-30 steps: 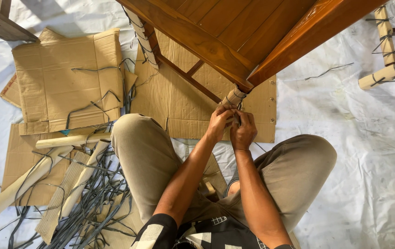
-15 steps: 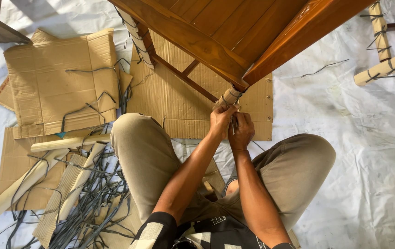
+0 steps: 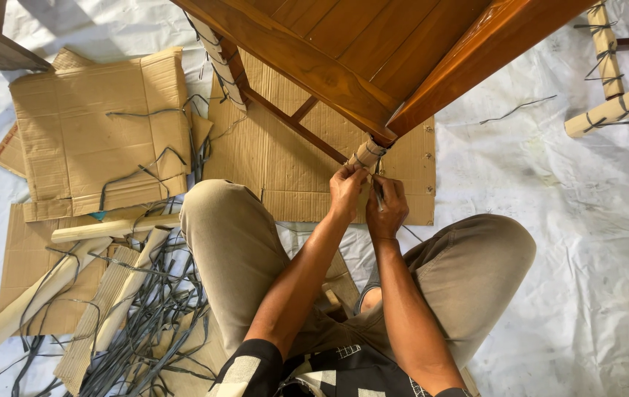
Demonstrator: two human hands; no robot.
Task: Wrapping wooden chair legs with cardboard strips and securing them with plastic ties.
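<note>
Where the cardboard-wrapped chair leg [image 3: 367, 154] slants down out of the wooden chair [image 3: 373, 59] corner towards you, its lower end meets both your hands — left hand [image 3: 347, 192] clasping the wrap, right hand [image 3: 386, 207] just beside, pinching a thin dark strap [image 3: 378, 192].

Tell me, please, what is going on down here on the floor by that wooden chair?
A person sits on the white sheet with both hands at a chair leg wrapped in cardboard. The left hand grips the wrapped leg, and the right hand holds a thin dark strap against it. Flat cardboard sheets and a heap of loose grey straps lie to the person's left. More wrapped legs show at upper right.
</note>
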